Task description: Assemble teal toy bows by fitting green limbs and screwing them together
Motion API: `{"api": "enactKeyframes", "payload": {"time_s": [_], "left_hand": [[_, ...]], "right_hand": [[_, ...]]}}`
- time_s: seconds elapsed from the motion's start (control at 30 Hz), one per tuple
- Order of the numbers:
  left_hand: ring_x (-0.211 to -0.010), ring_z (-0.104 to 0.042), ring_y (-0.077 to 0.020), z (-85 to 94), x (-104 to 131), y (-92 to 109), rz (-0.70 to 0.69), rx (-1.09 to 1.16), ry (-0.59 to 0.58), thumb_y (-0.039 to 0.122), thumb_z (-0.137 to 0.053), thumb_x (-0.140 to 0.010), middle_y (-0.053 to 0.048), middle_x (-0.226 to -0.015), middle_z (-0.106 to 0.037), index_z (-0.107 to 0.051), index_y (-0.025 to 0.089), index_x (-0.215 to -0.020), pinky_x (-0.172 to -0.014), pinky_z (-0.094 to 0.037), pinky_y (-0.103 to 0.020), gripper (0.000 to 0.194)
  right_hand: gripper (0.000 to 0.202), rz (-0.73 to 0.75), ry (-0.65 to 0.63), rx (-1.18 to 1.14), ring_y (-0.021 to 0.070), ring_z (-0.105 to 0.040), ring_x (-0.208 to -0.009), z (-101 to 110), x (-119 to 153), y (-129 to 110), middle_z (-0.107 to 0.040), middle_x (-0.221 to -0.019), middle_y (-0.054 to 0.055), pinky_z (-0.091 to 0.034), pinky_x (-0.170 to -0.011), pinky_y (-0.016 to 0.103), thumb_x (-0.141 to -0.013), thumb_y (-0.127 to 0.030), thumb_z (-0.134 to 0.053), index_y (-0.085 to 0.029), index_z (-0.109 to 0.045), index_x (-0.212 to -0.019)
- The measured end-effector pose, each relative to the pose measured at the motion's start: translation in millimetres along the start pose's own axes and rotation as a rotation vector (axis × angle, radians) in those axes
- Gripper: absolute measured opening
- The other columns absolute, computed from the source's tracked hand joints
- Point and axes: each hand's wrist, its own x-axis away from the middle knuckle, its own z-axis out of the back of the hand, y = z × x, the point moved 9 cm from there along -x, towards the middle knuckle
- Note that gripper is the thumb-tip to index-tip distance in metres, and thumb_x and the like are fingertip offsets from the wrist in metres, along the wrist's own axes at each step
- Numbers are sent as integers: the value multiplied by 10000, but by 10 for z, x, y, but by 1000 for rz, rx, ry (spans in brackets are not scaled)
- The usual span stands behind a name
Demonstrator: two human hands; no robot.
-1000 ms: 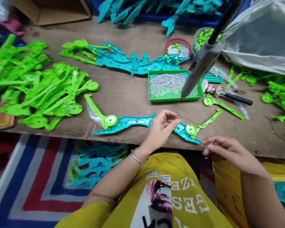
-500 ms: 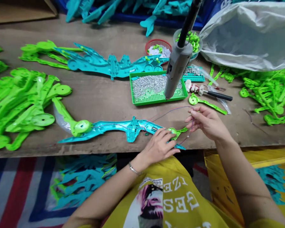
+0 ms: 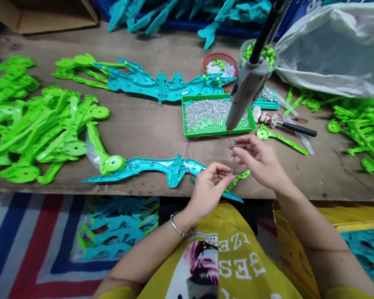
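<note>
wire [image 3: 209, 135] looks light, limp, fragile; i'd hold mid-length; left fingers [image 3: 220, 167] pinch it, whether right fingers [image 3: 247, 141] grip i can't tell

Wire [image 3: 234, 161] tip, perhaps behind left hand [image 3: 207, 189]

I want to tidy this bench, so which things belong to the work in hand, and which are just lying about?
Likely in use:
thin wire
nearer turquoise bow-shaped shell
green limb at its left end

Likely just lying about:
red basket
open brown box
white sack
</note>
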Motion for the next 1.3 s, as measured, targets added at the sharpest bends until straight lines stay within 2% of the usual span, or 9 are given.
{"api": "enactKeyframes", "payload": {"time_s": [0.07, 0.17, 0.23, 0.33, 0.4, 0.6, 0.93, 1.13, 1.3], "left_hand": [[-733, -693, -125, 119, -26, -7, 3, 105, 110, 295, -781, -779, -11, -803, -718, -642, 174, -887, -702, -575, -238, 215], [-751, -713, -126, 203, -17, 46, -71, 177, 219, 325, -817, -753, -12, -818, -728, -629, 175, -883, -719, -590, -237, 274], [-763, -725, -130, 169, -6, 69, -125, 177, 229, 315, -831, -748, -13, -821, -737, -623, 178, -880, -728, -601, -239, 281], [-759, -736, -139, 82, 0, 33, -167, 115, 220, 298, -839, -749, -14, -823, -748, -614, 183, -880, -740, -617, -257, 285], [-745, -739, -140, 48, -4, -22, -176, 66, 219, 289, -838, -751, -9, -814, -750, -609, 186, -882, -731, -623, -260, 283], [-761, -755, -149, 26, -14, -121, -211, -100, 195, 239, -782, -796, -14, -811, -755, -606, 193, -917, -710, -624, -245, 219], [-730, -756, -136, -138, -9, -71, -265, -219, 154, 165, -781, -801, 35, -775, -729, -541, 213, -967, -673, -606, -216, 296], [-1112, -677, -255, -350, 134, 83, -524, -703, 37, 232, -739, -867, -130, -1179, -686, -555, 188, -1165, -938, -565, -411, 353], [-1079, -620, -297, -554, 195, -27, -568, -1011, -125, 243, -665, -909, -123, -1129, -683, -587, 171, -1109, -900, -518, -453, 227]], "right_hand": [[243, 31, 54, 39, 123, -672, -699, 116, 122, -61, -714, -833, 35, -549, -580, 234, -885, -424, -682, -192, -627, -930], [270, -91, -106, -65, 109, -632, -556, 26, 281, 47, -696, -697, 15, -526, -516, 233, -885, -448, -688, -190, -615, -859], [290, -133, -164, -175, 142, -704, -673, -46, 327, 128, -745, -809, 43, -590, -627, 271, -843, -451, -739, -195, -612, -893], [322, -123, -131, -311, 189, -745, -909, -69, 286, 240, -768, -967, 66, -612, -854, 358, -793, -426, -793, -213, -577, -902], [331, -127, -128, -351, 188, -743, -934, -85, 246, 319, -769, -964, 60, -608, -883, 368, -769, -396, -815, -216, -563, -886], [442, -162, -110, -280, 152, -729, -777, -81, 194, 467, -753, -892, 40, -616, -772, 332, -668, -389, -871, -219, -533, -896], [424, -138, -157, -115, 135, -680, -699, -23, 112, 525, -683, -769, -10, -554, -637, 278, -728, -380, -792, -235, -447, -927], [449, -144, -237, -60, 140, -676, -739, 199, -13, 721, -676, -810, -1, -566, -688, 299, -710, -388, -809, -229, -447, -922], [311, -21, -345, 96, 164, -682, -811, 226, -4, 704, -674, -872, 26, -566, -751, 340, -814, -344, -727, -218, -478, -952]]}}
